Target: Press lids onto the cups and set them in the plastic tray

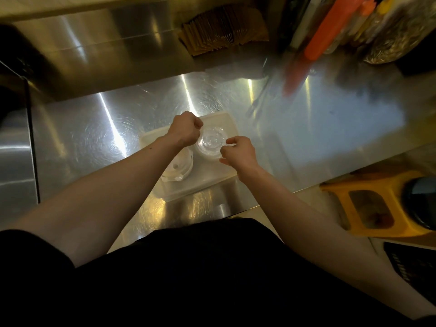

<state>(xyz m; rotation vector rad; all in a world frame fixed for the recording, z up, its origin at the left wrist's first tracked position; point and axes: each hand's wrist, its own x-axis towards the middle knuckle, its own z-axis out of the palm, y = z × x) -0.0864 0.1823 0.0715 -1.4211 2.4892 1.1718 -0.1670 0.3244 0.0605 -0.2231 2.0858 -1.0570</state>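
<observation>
Stainless-steel counter (99, 128): brushed, glare-streaked work surface filling the middle of the view; it bears the tray.
Dark garment (200, 267): the person's clothing, across the bottom of the view.
Yellow stand (368, 204): below the counter's right edge, with cut-out openings; details blurred.
Orange bottle (330, 31): tilted among other blurred containers at the far right of the counter.
Brown paper stack (221, 29): fanned against the steel back wall.
Plastic tray (226, 120): pale, rectangular, near the front edge of the counter, set at an angle; two cups stand inside it.
Lidded cup (177, 167): in the near-left part of the tray, clear lid on, partly hidden beneath the left forearm.
Second cup (208, 153): clear, in the middle of the tray, between the two hands.
Clear lid (211, 139): on top of the second cup; whether it is fully seated cannot be told.
Left hand (185, 129): fingers curled closed, pinching the lid's far-left rim.
Right hand (239, 151): fingers curled, thumb and fingertips gripping the lid's near-right rim.
</observation>
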